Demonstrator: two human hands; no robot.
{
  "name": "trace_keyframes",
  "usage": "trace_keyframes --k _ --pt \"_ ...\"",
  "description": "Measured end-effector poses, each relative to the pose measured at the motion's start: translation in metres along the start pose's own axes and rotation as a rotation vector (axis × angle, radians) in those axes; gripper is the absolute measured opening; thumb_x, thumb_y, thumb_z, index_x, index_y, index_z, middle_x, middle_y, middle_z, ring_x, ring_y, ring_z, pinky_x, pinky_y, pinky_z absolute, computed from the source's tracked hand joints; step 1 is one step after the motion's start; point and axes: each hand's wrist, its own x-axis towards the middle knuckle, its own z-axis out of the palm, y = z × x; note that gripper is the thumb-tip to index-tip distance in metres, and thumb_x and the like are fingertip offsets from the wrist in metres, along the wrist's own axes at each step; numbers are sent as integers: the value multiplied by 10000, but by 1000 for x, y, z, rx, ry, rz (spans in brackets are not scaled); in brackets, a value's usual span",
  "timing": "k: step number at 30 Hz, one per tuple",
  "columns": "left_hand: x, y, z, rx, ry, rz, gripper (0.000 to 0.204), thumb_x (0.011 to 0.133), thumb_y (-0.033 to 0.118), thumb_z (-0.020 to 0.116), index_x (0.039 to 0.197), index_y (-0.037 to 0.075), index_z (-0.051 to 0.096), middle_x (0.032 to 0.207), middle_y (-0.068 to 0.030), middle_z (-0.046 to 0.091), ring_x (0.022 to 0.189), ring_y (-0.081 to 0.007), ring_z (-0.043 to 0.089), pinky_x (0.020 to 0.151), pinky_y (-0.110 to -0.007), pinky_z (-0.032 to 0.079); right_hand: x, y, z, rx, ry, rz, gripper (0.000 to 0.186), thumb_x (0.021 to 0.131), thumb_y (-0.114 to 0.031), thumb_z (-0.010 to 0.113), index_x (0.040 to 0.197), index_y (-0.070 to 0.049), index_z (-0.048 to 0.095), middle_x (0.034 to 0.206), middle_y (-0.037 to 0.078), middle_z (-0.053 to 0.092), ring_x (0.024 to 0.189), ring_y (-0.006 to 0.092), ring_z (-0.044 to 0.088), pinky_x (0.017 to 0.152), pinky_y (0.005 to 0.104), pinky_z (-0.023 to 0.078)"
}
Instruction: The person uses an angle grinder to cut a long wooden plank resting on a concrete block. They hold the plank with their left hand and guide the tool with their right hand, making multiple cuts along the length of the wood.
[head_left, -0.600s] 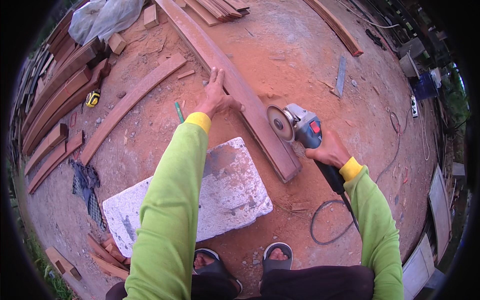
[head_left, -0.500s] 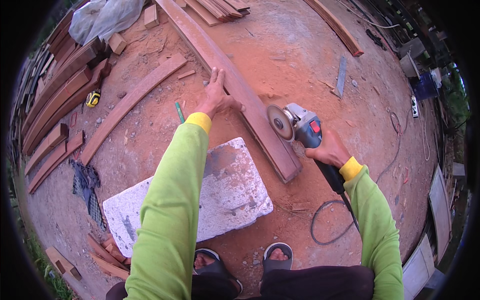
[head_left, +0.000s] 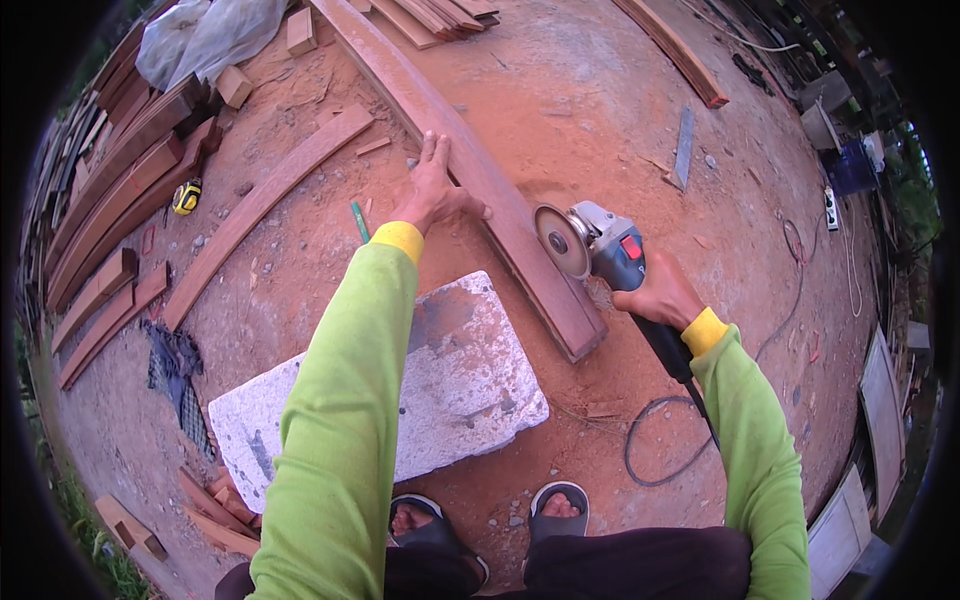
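A long reddish-brown board (head_left: 455,150) lies diagonally across the dusty ground. My left hand (head_left: 432,188) rests on its left side, fingers apart and thumb stretched toward the lower part. My right hand (head_left: 660,295) grips a blue and grey angle grinder (head_left: 612,240) with a red switch; its disc (head_left: 562,242) is at the board's right edge, and I cannot tell if it touches. A black cord runs down from the handle. A pale speckled block (head_left: 470,370) sits by my left forearm, with a small green stick (head_left: 359,222) beyond it.
Stacked timber (head_left: 125,215), a loose plank (head_left: 265,205) and a yellow tape measure (head_left: 186,197) are at left, with plastic sheeting (head_left: 200,35) behind. A dark cloth (head_left: 172,355) lies lower left. At right are a power strip (head_left: 830,208), looped cords and leaning panels (head_left: 878,420). My sandalled feet stand below.
The view has shifted very slightly. My hands and the grinder hold nearly the same places on and beside the board, with no clear movement otherwise.
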Motion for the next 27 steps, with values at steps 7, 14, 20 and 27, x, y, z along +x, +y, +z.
trace_keyframes --k 7,14,20,27 --pt "-1 2 -3 -7 3 5 1401 402 392 917 1556 95 180 1635 -123 99 1452 -460 191 1170 -486 295 -2 -2 0 -3 9 9 627 592 -252 738 1105 73 584 885 257 667 825 370 672 769 410 522" --pt "0 -2 -2 26 0 -7 1396 407 393 910 1559 102 177 1637 -106 103 1454 -445 200 1165 -501 298 4 -2 3 -12 -1 23 658 597 -254 738 1146 65 566 922 264 670 861 382 674 789 415 524" --pt "-1 0 -1 4 5 1 1398 403 394 912 1557 98 182 1636 -109 104 1455 -447 194 1164 -500 301 6 -5 1 -9 -9 19 660 596 -250 742 1150 63 565 938 262 670 875 379 674 796 413 523" --pt "-2 2 -4 -8 9 0 1406 392 389 928 1552 88 193 1632 -128 106 1454 -454 188 1176 -483 285 10 -6 1 1 -5 16 632 596 -244 743 1121 67 578 922 252 671 859 362 675 786 404 522"
